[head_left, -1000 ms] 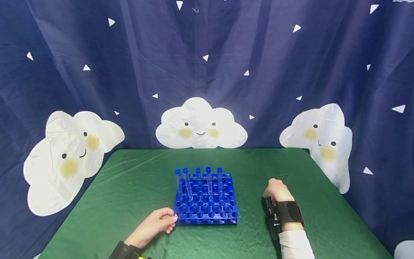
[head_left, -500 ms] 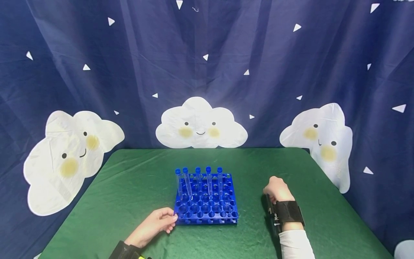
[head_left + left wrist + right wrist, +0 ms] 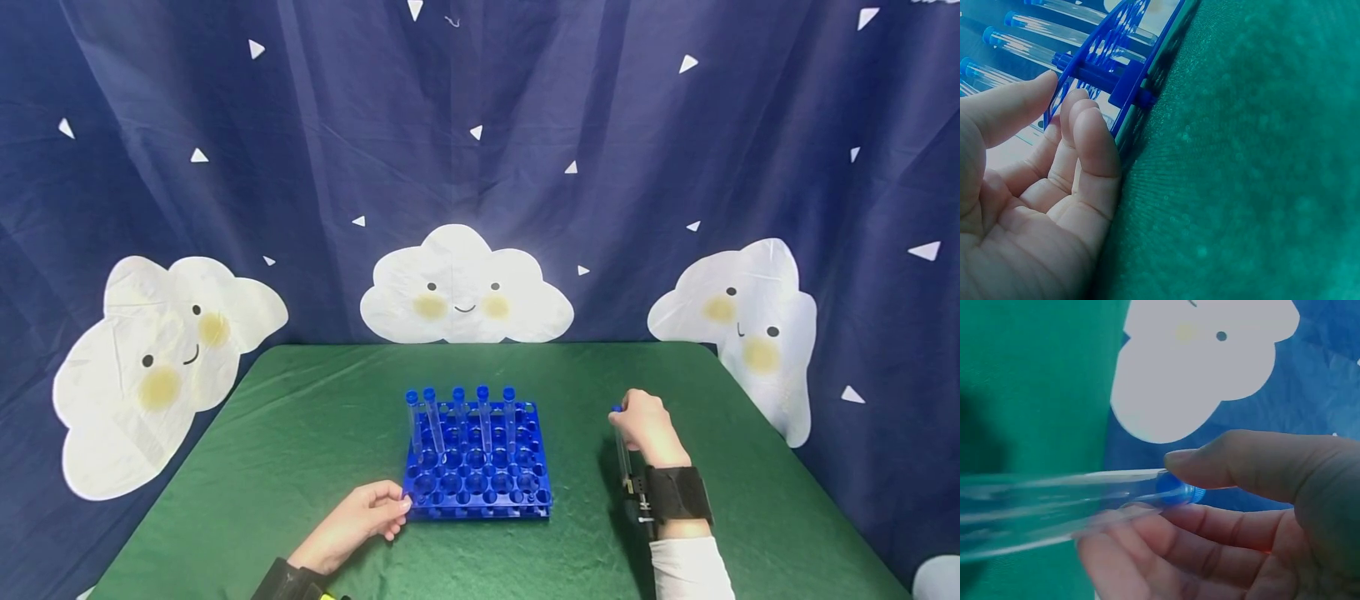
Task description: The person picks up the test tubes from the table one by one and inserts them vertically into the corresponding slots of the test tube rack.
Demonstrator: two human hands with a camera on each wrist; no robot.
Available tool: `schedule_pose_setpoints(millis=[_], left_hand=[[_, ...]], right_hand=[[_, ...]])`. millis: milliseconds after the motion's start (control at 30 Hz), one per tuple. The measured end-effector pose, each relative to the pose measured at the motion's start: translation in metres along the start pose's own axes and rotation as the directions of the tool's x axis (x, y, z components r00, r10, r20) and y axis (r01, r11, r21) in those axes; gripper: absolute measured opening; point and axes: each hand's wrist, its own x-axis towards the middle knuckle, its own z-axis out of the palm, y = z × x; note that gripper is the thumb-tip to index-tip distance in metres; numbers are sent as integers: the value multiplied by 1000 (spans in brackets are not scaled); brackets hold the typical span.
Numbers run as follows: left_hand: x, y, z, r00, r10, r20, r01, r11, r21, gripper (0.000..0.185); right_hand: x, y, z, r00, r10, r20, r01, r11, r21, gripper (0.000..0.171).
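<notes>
A blue test tube rack (image 3: pixel 477 500) stands on the green table, with several clear blue-capped test tubes (image 3: pixel 485 423) upright or slightly tilted in its back part. My left hand (image 3: pixel 367 515) pinches the rack's front left corner; in the left wrist view the thumb (image 3: pixel 1029 103) presses the top plate and the fingers curl below it. Off to the right of the rack, my right hand (image 3: pixel 647 427) holds another clear test tube (image 3: pixel 1066 506) near its blue cap (image 3: pixel 1175 489), between thumb and fingers. That tube hangs downward under the hand in the head view.
A green cloth (image 3: pixel 315 433) covers the table. Behind it hangs a dark blue curtain (image 3: pixel 630 108) with white clouds and triangles. Many of the rack's front holes (image 3: pixel 477 482) hold no tube. Each wrist wears a black strap (image 3: pixel 678 492).
My right hand has risen a little, and the test tube with its blue cap now shows beneath it. The left hand and the rack have stayed in place.
</notes>
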Motion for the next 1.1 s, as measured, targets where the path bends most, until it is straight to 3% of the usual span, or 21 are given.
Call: schedule_pose_setpoints(millis=[200, 367, 500, 700, 933, 1100], left_hand=[[0, 0, -1, 1000, 9, 10, -9, 1000, 1, 25], [1, -1, -2, 1000, 4, 10, -4, 1000, -1, 25], [1, -2, -2, 1000, -5, 6, 5, 1000, 4, 26], [1, -2, -2, 1000, 5, 9, -5, 1000, 2, 27], [1, -2, -1, 1000, 7, 11, -7, 1000, 2, 25], [0, -1, -1, 1000, 4, 10, -4, 1000, 4, 26]], right_hand=[[-4, -9, -6, 993, -69, -94, 66, 997, -43, 9], [-8, -16, -8, 962, -175, -211, 160, 983, -89, 10], [-11, -22, -11, 935, -224, -274, 219, 974, -50, 14], [-16, -33, -12, 916, -255, -308, 284, 957, 51, 18], [-20, -47, -7, 828, -347, -440, 394, 919, 18, 16], [-22, -54, -1, 798, -377, -470, 433, 902, 11, 16]])
